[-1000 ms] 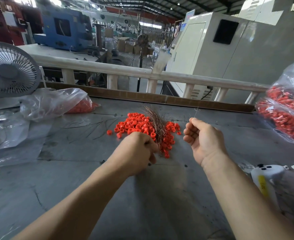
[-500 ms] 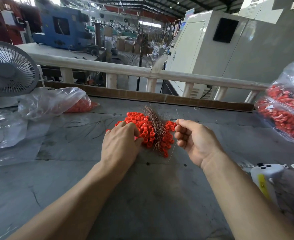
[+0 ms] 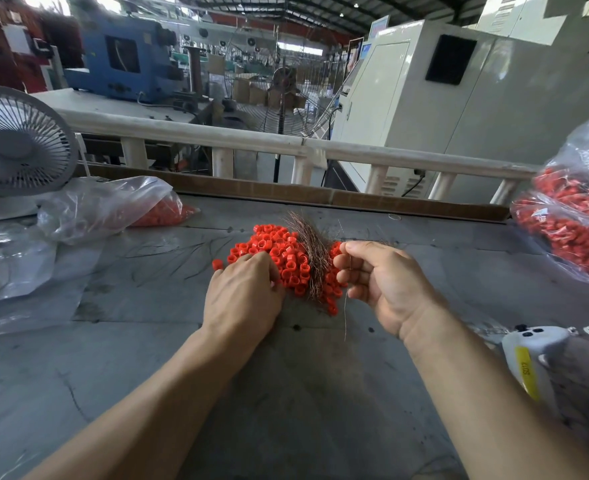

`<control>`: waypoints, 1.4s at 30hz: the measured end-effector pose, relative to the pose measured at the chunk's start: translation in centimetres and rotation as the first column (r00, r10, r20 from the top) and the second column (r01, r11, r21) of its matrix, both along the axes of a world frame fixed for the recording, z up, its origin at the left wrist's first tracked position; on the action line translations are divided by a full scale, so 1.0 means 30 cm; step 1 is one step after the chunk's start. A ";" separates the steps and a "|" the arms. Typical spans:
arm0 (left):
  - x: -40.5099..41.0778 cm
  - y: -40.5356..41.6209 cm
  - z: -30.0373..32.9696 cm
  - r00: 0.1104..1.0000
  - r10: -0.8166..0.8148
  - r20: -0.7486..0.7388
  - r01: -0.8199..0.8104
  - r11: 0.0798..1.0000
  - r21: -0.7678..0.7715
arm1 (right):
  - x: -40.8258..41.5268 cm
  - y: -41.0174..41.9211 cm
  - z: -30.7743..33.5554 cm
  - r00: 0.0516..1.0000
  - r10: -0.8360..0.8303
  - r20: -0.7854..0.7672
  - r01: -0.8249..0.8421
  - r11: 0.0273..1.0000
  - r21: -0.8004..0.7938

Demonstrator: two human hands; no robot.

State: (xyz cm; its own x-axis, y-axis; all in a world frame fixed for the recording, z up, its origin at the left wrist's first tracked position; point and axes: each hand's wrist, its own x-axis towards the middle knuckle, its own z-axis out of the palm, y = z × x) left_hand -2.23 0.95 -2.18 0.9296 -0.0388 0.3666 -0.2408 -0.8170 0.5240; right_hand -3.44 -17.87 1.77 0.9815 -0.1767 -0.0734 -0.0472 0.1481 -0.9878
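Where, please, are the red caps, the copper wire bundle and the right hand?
red caps (image 3: 279, 251), head view, middle of the pile.
copper wire bundle (image 3: 312, 254), head view, mid-bundle strands.
right hand (image 3: 386, 289), head view, palm; pinching thin wire (image 3: 345, 317).

On the grey metal table (image 3: 147, 358) before me lies a heap of small red plastic rings (image 3: 279, 251), with a bundle of thin copper wires (image 3: 312, 258) across its right part. My left hand (image 3: 244, 296) rests on the heap's near left edge. My right hand (image 3: 386, 282) is just right of the bundle. A clear plastic bag (image 3: 102, 206) lies far left, beside a white round desk fan (image 3: 16, 143). A second bulging clear bag (image 3: 577, 216) sits far right.
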 end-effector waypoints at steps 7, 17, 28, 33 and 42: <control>-0.007 0.005 0.019 0.998 -0.055 -0.041 0.044 0.969 -0.242 | -0.009 0.008 0.005 0.996 0.090 0.014 -0.089 0.995 -0.039; -0.037 -0.032 0.042 0.986 -0.158 0.046 0.164 0.925 -0.344 | -0.020 0.054 -0.012 0.991 0.122 0.057 -0.115 0.987 -0.109; -0.006 -0.022 0.015 0.983 -0.179 0.026 0.180 0.982 -0.047 | -0.013 0.045 -0.026 0.999 0.041 0.025 -0.037 0.990 -0.139; 0.007 -0.038 0.004 0.977 -0.210 0.023 0.207 0.974 0.088 | -0.012 0.046 -0.026 0.998 0.051 0.045 -0.044 0.989 -0.143; 0.004 -0.040 -0.004 0.978 -0.204 0.044 0.204 0.979 -0.003 | -0.012 0.042 -0.024 0.997 0.048 0.060 -0.041 0.992 -0.119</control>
